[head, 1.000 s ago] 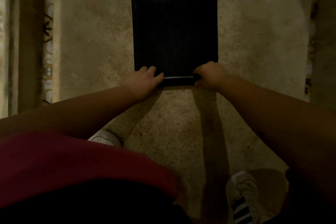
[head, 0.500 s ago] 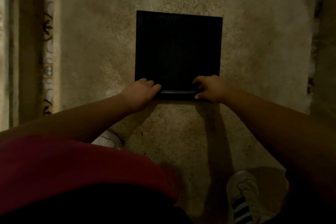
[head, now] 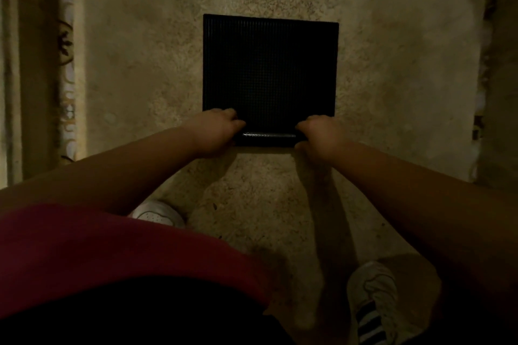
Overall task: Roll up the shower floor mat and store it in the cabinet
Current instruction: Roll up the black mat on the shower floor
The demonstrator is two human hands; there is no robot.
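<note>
A black, textured shower floor mat [head: 269, 67] lies flat on a pale speckled floor in the upper middle of the head view. Its near edge is curled into a thin roll [head: 267, 139]. My left hand [head: 217, 131] grips the left end of that roll and my right hand [head: 319, 136] grips the right end, fingers curled over the top. The far part of the mat is still flat. No cabinet is in view.
The speckled floor [head: 266, 204] stretches around the mat. A patterned border strip [head: 66, 64] runs along the left side and a dark edge [head: 487, 64] along the right. My two white shoes [head: 372, 300] stand on the floor below the mat.
The roll at the near edge has grown slightly thicker and both hands have moved forward with it. The flat part of the mat looks shorter. The camera has tilted, shifting the mat lower in view.
</note>
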